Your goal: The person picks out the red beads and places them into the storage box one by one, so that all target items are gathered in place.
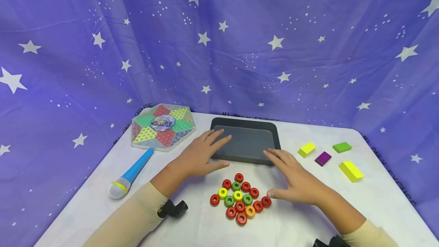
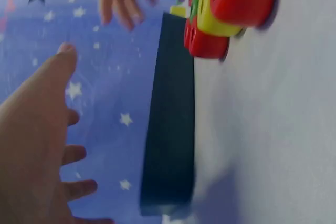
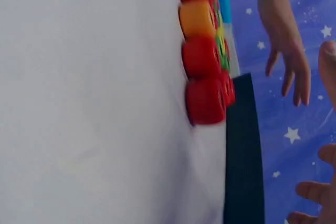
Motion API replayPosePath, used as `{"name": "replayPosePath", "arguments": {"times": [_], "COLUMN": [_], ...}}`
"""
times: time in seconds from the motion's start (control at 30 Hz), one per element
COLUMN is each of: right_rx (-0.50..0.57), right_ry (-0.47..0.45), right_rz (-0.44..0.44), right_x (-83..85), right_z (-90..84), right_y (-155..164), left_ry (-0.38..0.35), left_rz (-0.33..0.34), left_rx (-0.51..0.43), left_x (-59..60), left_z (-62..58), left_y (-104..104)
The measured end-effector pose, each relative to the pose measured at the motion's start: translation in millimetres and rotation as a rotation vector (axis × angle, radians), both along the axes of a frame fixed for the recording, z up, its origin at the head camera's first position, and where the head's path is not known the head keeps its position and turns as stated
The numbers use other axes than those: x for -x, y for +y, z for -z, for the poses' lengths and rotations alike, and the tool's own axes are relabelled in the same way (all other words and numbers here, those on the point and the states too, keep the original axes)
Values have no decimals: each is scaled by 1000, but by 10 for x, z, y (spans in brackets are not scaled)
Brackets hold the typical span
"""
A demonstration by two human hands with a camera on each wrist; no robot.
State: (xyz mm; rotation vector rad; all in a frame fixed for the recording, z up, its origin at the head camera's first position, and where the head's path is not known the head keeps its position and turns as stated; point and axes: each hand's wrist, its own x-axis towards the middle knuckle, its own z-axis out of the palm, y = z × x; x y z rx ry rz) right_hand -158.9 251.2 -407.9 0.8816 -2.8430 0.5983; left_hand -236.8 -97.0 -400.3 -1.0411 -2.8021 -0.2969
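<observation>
Nearest the person, a cluster of small coloured rings [image 1: 240, 200] lies on the white table [image 1: 192, 228], red ones mostly, with green, yellow and one orange among them. Just beyond the cluster, the right hand [image 1: 297, 180] lies low over the table with fingers straight and loosely spread, thumb pointing toward the rings, fingertips at the near right corner of the dark tray [image 1: 247, 141]; it holds nothing. The left hand [image 1: 202, 155] is likewise flat and spread, its fingers lying over the tray's near left edge, and it too grips nothing. From the left wrist view the tray [image 2: 170, 129] shows edge-on with the rings [image 2: 226, 14] beside it. To the left, a blue toy microphone [image 1: 132, 174] lies on the table, and farther back sits a hexagonal Chinese checkers board [image 1: 164, 126]. To the right of the tray lie two yellow blocks [image 1: 351, 170], a purple block [image 1: 323, 158] and a green block [image 1: 342, 147]. A purple star-printed cloth [image 1: 240, 48] hangs behind
</observation>
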Motion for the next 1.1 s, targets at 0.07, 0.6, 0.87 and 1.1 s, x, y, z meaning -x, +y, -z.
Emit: {"name": "replayPosePath", "arguments": {"times": [0.07, 0.6, 0.87, 1.1], "right_rx": [50, 79, 81, 85], "right_ry": [-38, -134, -38, -37], "right_rz": [17, -2, -37, -93], "right_x": [-88, -524, -436, -390], "right_z": [54, 320, 362, 320], "right_y": [-10, -113, -132, -73], "left_ry": [-59, -405, -441, -515], "left_rz": [-28, -381, -366, -333], "left_rx": [-112, -615, -561, -644], "left_x": [80, 642, 696, 748], "left_z": [32, 238, 291, 344], "left_y": [-29, -61, -129, -137]}}
